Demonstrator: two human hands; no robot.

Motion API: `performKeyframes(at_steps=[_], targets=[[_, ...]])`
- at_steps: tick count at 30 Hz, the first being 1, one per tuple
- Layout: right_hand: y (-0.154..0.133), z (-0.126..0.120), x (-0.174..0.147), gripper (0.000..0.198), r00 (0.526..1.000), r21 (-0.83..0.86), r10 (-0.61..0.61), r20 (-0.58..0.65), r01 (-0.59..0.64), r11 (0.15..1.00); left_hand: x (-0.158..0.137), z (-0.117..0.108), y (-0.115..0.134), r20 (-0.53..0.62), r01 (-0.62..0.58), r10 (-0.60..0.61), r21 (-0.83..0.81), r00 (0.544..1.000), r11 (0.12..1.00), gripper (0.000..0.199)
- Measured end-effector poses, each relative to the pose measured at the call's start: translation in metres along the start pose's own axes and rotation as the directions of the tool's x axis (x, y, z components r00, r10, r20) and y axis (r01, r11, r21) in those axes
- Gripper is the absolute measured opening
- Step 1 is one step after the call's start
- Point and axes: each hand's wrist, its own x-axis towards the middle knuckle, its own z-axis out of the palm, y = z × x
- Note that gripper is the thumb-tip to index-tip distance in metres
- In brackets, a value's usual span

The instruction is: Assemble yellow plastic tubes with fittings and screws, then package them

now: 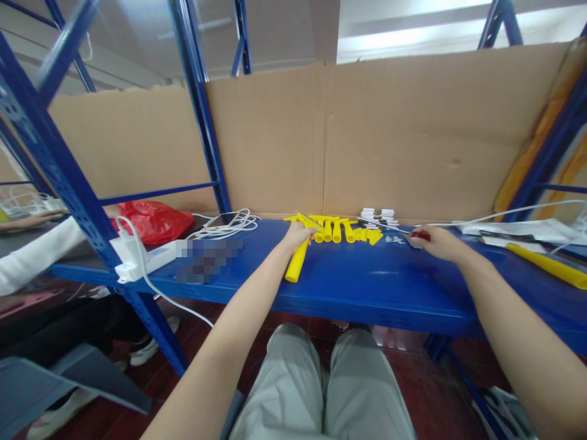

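My left hand [299, 235] is closed round a yellow tube-shaped handle [297, 264], its lower end pointing toward me over the shelf edge. A thin metal rod shows by the fingers. Closed round a red grip is my right hand [438, 241]; a thin metal shaft [389, 227] runs left from it, like a screwdriver. Between the hands lie several similar yellow handles [336, 232] in a row. Beside them are small flat yellow pieces [369, 235], a stack of white pieces [378, 217] and a few tiny metal parts [395, 239], too small to name.
A cardboard sheet [389, 134] walls the back of the blue shelf [358, 287]. Left are coiled white cables [229, 225], a power strip [160, 253] and a red bag [156, 221]. A long yellow piece [548, 266] lies right. Another person's sleeve [43, 253] shows far left.
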Motion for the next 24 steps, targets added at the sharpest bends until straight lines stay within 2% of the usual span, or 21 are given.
performKeyframes(at_steps=[3, 5, 9, 16, 24], targets=[[-0.024, 0.001, 0.004, 0.012, 1.0, 0.024, 0.023, 0.008, -0.023, 0.999, 0.003, 0.001, -0.003, 0.028, -0.003, 0.003, 0.015, 1.0, 1.0, 0.027], [-0.033, 0.004, 0.005, 0.01, 1.0, 0.034, -0.004, -0.015, 0.005, 0.999, 0.005, 0.002, -0.007, 0.057, -0.013, 0.011, 0.033, 0.998, 0.999, 0.027], [-0.038, 0.006, 0.004, 0.011, 0.996, 0.043, -0.08, -0.039, 0.081, 0.996, 0.008, 0.004, -0.012, 0.094, -0.031, 0.027, 0.05, 0.995, 0.998, 0.027], [-0.052, 0.01, 0.002, 0.012, 0.983, 0.034, -0.182, 0.006, 0.182, 0.983, 0.007, 0.007, -0.011, 0.103, -0.009, 0.003, 0.058, 0.995, 0.998, 0.026], [-0.06, 0.015, 0.001, 0.012, 0.98, 0.008, -0.19, 0.067, 0.189, 0.982, 0.0, 0.009, -0.006, 0.122, -0.013, 0.003, 0.078, 0.992, 0.997, 0.03]])
